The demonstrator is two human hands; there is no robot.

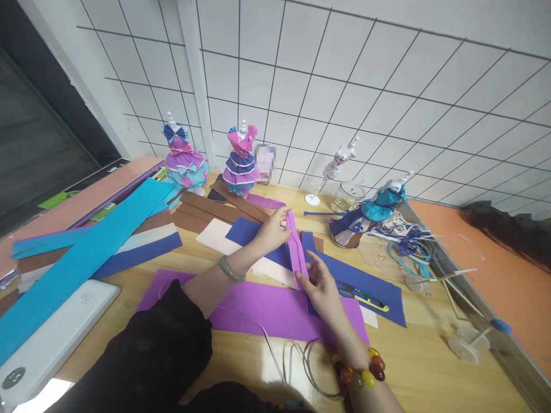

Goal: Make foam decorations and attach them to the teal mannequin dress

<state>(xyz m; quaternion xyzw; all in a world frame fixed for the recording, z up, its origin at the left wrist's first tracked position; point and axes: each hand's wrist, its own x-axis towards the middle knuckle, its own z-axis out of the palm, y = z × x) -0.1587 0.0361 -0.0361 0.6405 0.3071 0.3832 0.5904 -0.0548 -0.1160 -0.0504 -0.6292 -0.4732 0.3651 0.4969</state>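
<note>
A folded purple fabric strip (295,244) stretches between my two hands above the table. My left hand (275,232) pinches its upper end between thumb and fingers. At the lower end, my right hand (322,284) has its thumb on the strip, the other fingers partly spread behind it. Below lies a wide purple fabric piece (258,310), with navy fabric (365,278) and pale pink fabric (215,236) beyond it. Yellow-and-green thread snips (364,295) rest on the navy fabric, right of my right hand. Thin pale ribbon (307,367) curls near my right wrist.
Small dress forms in ruffled dresses stand along the wall, one pink and navy (241,166). A bare white form (340,160) leans beside a glass jar (348,196). Turquoise fabric (94,252) and a white phone (64,327) lie left; ribbons (408,246) tangle right.
</note>
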